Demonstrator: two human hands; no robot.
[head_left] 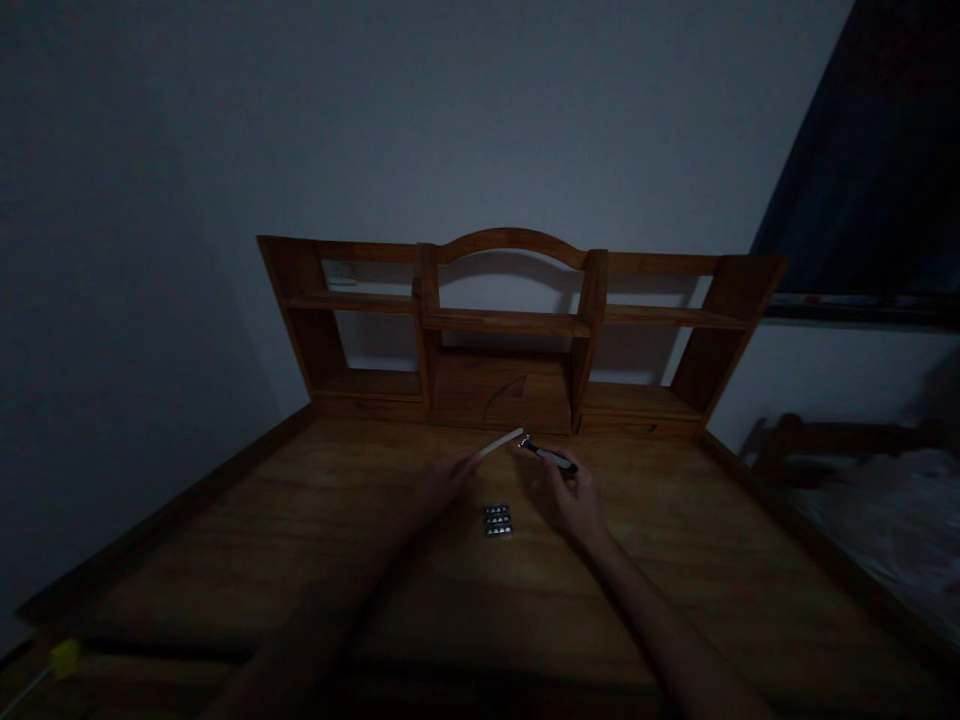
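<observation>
The scene is dim. My left hand point(444, 478) holds a thin pale strip point(501, 441) that slants up to the right. My right hand point(574, 492) grips a small dark tool with a metal tip point(541, 452). The strip's end and the tool's tip nearly meet above the wooden desk point(337, 540). Between my hands, on the desk, lies a small dark case with rows of shiny pieces point(497, 520).
A wooden hutch with shelves and an arched top point(510, 330) stands at the back of the desk against a pale wall. A yellow object point(64, 657) sits at the desk's near left corner. A bed frame point(840, 440) is on the right.
</observation>
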